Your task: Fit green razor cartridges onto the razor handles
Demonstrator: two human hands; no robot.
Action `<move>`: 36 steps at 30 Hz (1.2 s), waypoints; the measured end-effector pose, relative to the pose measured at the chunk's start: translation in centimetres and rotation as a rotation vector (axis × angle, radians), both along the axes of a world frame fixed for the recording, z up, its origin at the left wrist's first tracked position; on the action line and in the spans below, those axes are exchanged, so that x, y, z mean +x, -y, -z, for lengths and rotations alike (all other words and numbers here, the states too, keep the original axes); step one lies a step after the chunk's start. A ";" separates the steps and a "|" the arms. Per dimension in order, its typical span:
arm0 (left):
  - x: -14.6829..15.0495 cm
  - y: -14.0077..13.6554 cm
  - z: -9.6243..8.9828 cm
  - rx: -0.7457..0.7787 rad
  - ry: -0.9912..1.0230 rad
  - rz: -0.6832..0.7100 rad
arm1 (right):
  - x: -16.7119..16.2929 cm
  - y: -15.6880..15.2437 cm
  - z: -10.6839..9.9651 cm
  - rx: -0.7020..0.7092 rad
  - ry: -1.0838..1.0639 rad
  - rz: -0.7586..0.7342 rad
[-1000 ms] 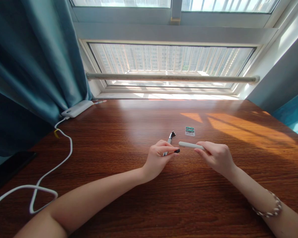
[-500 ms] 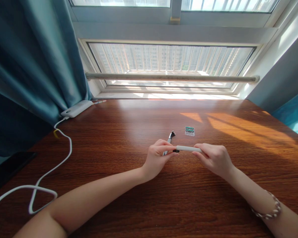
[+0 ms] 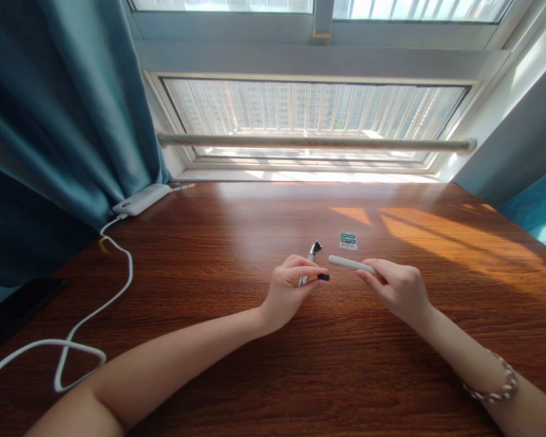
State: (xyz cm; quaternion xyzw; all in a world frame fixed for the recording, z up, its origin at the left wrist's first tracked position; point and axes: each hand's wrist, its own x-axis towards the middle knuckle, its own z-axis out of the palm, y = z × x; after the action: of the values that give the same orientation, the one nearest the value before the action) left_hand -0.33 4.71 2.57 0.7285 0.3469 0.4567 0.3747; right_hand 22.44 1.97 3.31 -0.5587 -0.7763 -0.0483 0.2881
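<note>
My left hand [image 3: 293, 294] pinches a small black piece [image 3: 323, 277], which looks like a razor cartridge, between thumb and fingertips. A silver-grey razor handle [image 3: 311, 254] with a dark head lies on the desk just beyond that hand; its near end is partly hidden by the fingers. In my right hand [image 3: 398, 288] is a slim white stick with a rounded end [image 3: 349, 263], gripped by its right part. The stick points left and is apart from the black piece. Past the stick lies a small clear case [image 3: 348, 241] with green-and-dark cartridges in it.
The brown wooden desk [image 3: 200, 243] reaches to a window with a horizontal white bar [image 3: 318, 142]. At the left are a white power strip or adapter [image 3: 142, 199], its white cable [image 3: 118, 303], a dark flat device [image 3: 18, 309] and a blue curtain [image 3: 73, 91].
The right hand has drawn the white stick slightly right and tilted its left end up, away from the black piece. My left hand stays almost where it was.
</note>
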 end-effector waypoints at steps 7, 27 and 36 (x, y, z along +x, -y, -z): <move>0.3 0.1 -0.1 -0.265 0.171 0.039 | -0.1 -0.3 0.3 -0.050 -0.113 0.049; 0.7 0.0 0.0 -0.545 0.329 0.087 | -0.3 0.2 -0.2 -0.044 0.150 0.037; 0.6 -0.1 -0.2 -0.554 0.345 0.087 | -0.4 0.2 -0.4 -0.004 0.172 0.079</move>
State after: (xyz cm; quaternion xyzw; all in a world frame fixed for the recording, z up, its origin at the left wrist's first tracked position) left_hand 0.29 4.81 2.75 0.5250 0.3579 0.4452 0.6309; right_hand 22.00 1.77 3.68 -0.5833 -0.7755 -0.1059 0.2173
